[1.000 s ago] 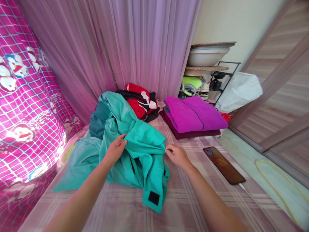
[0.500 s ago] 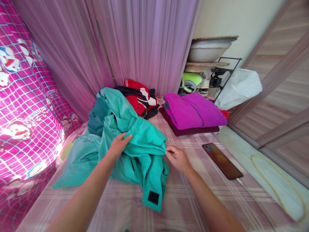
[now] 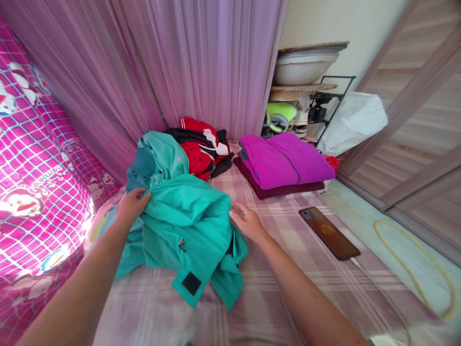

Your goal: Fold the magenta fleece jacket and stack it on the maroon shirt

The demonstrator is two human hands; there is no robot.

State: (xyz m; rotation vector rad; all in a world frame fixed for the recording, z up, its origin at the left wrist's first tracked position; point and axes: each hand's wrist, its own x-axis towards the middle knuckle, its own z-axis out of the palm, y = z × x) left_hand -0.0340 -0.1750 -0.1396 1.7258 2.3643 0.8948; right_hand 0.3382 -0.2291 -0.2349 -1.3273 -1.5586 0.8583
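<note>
A crumpled teal jacket (image 3: 183,226) lies on the plaid bedsheet (image 3: 288,278) in front of me. My left hand (image 3: 131,206) grips its left edge, fingers closed on the fabric. At the jacket's right edge, my right hand (image 3: 247,222) has its fingers pinched on or under the cloth; the grip itself is partly hidden. A black patch shows on the jacket's lower flap. Behind the jacket sits a red, black and white garment (image 3: 203,149).
A folded magenta garment (image 3: 284,161) lies on a dark maroon one at the right. A brown phone (image 3: 329,233) rests near the bed's right edge. Pink curtains hang behind, a patterned pink cloth at left. A rack with basins (image 3: 306,91) and a white bag (image 3: 355,122) stand beyond.
My left hand moved left from the jacket's middle to its left edge, and the jacket was turned and spread leftward. My right hand shifted slightly left with the cloth.
</note>
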